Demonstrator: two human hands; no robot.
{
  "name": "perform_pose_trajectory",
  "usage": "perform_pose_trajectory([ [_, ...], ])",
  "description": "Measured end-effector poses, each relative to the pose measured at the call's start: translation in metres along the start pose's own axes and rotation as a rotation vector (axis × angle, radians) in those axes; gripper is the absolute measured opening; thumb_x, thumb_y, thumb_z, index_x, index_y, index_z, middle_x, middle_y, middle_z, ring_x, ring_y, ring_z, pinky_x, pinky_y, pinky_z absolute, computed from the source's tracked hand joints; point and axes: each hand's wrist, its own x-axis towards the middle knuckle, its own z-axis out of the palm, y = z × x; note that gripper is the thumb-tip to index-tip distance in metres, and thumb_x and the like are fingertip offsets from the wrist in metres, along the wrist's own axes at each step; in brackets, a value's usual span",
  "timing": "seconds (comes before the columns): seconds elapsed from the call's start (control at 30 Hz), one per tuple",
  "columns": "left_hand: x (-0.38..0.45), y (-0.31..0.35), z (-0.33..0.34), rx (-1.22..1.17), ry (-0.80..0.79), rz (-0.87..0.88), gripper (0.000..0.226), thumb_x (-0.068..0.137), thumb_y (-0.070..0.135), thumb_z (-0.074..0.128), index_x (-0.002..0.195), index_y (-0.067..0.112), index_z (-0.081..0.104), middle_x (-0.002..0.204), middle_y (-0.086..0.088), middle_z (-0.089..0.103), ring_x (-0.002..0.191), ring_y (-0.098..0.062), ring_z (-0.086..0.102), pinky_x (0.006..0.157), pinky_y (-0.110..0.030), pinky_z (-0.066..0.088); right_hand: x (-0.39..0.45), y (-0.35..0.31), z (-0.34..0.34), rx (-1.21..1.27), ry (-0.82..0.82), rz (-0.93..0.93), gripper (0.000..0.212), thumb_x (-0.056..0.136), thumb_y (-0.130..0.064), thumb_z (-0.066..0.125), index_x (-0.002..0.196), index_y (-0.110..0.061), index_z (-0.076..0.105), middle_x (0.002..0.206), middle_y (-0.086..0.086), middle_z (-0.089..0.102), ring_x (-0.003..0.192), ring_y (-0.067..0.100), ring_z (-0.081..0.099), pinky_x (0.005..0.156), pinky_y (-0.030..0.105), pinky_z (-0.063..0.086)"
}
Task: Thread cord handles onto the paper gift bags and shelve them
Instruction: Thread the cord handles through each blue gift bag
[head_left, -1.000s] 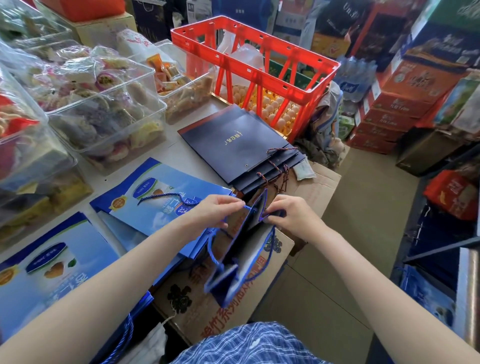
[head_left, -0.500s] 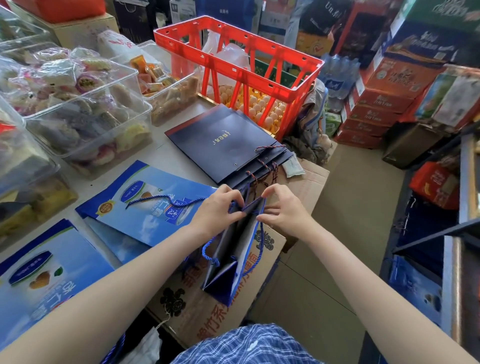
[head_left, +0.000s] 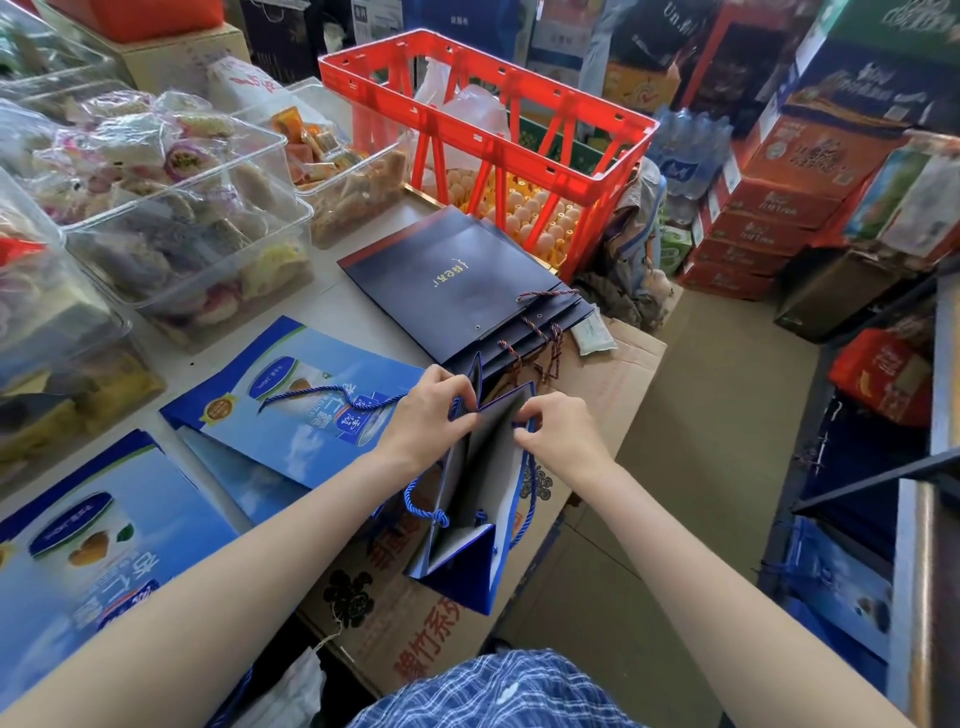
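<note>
Half-open blue gift bag (head_left: 470, 499), white-lined, blue-corded

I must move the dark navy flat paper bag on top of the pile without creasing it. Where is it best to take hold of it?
Probably at the eyelet edge of the dark navy flat paper bag, coming from the near right side. That edge overhangs the brown cardboard box, so fingers could slip under it there. The red plastic crate blocks the far side.

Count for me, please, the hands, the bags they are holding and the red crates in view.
Hands: 2 (left hand, right hand)
Held blue bag: 1
Red crate: 1
Total: 4
</note>
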Motion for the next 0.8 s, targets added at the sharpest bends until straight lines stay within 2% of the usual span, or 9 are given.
perform_pose_trajectory([
  [0.1, -0.002, -0.002, -0.003, -0.021, 0.005, -0.014, 0.009, 0.085, 0.021, 0.065, 0.087, 0.015, 0.059, 0.102, 0.000, 0.048, 0.089, -0.014, 0.051, 0.075, -0.021, 0.037, -0.001, 0.003, 0.004, 0.061, -0.002, -0.028, 0.015, 0.084, -0.014, 0.065, 0.099, -0.014, 0.069, 0.094, 0.001, 0.063, 0.080, 0.010, 0.054, 0.068, 0.018, 0.041],
  [0.23, -0.003, -0.002, -0.004, -0.069, -0.022, -0.017, 0.010, 0.085, 0.020, 0.066, 0.085, 0.019, 0.056, 0.101, 0.001, 0.047, 0.088, -0.015, 0.052, 0.075, -0.020, 0.037, -0.002, 0.009, 0.006, 0.185, -0.015, -0.028, 0.013, 0.082, -0.011, 0.067, 0.092, -0.020, 0.067, 0.084, -0.004, 0.059, 0.072, 0.005, 0.052, 0.065, 0.012, 0.041],
  [0.37, -0.007, 0.004, -0.003, -0.157, -0.041, -0.014, 0.032, 0.083, 0.018, 0.067, 0.109, 0.019, 0.048, 0.103, -0.001, 0.047, 0.084, -0.012, 0.049, 0.067, -0.011, 0.037, 0.001, 0.009, 0.001, 0.332, -0.122, 0.031, 0.027, 0.081, -0.018, 0.071, 0.104, -0.028, 0.062, 0.088, -0.006, 0.056, 0.075, 0.012, 0.059, 0.080, 0.028, 0.051],
  [0.43, -0.007, 0.006, -0.004, -0.219, -0.014, -0.165, 0.044, 0.081, 0.020, 0.070, 0.116, 0.015, 0.043, 0.098, -0.002, 0.048, 0.083, -0.012, 0.047, 0.066, -0.015, 0.037, 0.001, 0.010, -0.001, 0.424, -0.217, 0.080, 0.035, 0.081, -0.019, 0.070, 0.109, -0.034, 0.056, 0.100, 0.001, 0.056, 0.077, 0.016, 0.061, 0.088, 0.035, 0.052],
  [0.53, -0.002, 0.006, -0.010, -0.311, -0.065, -0.413, 0.029, 0.084, 0.033, 0.067, 0.099, 0.010, 0.058, 0.083, -0.002, 0.053, 0.078, -0.016, 0.049, 0.069, -0.025, 0.037, 0.001, 0.012, -0.006, 0.463, -0.186, 0.108, 0.036, 0.082, -0.018, 0.070, 0.109, -0.032, 0.050, 0.098, 0.006, 0.060, 0.064, 0.013, 0.056, 0.080, 0.037, 0.053],
  [0.6, 0.002, 0.007, -0.019, -0.451, -0.121, -0.441, 0.022, 0.088, 0.032, 0.063, 0.078, 0.012, 0.064, 0.059, 0.002, 0.048, 0.054, -0.012, 0.042, 0.051, -0.019, 0.034, 0.003, 0.013, -0.007, 0.398, -0.148, 0.120, 0.037, 0.081, -0.019, 0.071, 0.106, -0.028, 0.046, 0.086, 0.006, 0.060, 0.061, 0.013, 0.052, 0.070, 0.033, 0.050],
  [0.63, 0.002, 0.009, -0.026, -0.534, -0.154, -0.462, 0.019, 0.088, 0.028, 0.062, 0.076, 0.013, 0.064, 0.051, 0.006, 0.043, 0.044, -0.008, 0.033, 0.042, -0.015, 0.028, 0.004, 0.013, -0.009, 0.355, -0.146, 0.128, 0.039, 0.080, -0.018, 0.072, 0.105, -0.028, 0.044, 0.080, 0.006, 0.058, 0.061, 0.014, 0.051, 0.068, 0.031, 0.047],
  [0.7, 0.002, 0.012, -0.044, -0.736, -0.246, -0.506, 0.009, 0.088, 0.022, 0.063, 0.087, 0.014, 0.067, 0.054, 0.008, 0.042, 0.040, -0.004, 0.027, 0.037, -0.012, 0.020, 0.005, 0.011, -0.015, 0.397, -0.172, 0.114, 0.041, 0.078, -0.013, 0.072, 0.104, -0.030, 0.044, 0.074, 0.004, 0.055, 0.063, 0.016, 0.050, 0.069, 0.032, 0.045],
  [0.8, -0.002, 0.012, -0.064, -0.917, -0.461, -0.497, 0.026, 0.090, 0.023, 0.060, 0.116, 0.024, 0.063, 0.080, 0.007, 0.053, 0.055, -0.006, 0.041, 0.042, -0.012, 0.026, 0.002, 0.004, -0.025, 0.756, -0.283, 0.094, 0.054, 0.080, 0.002, 0.066, 0.117, -0.030, 0.044, 0.088, 0.003, 0.058, 0.065, 0.013, 0.056, 0.061, 0.027, 0.047],
])
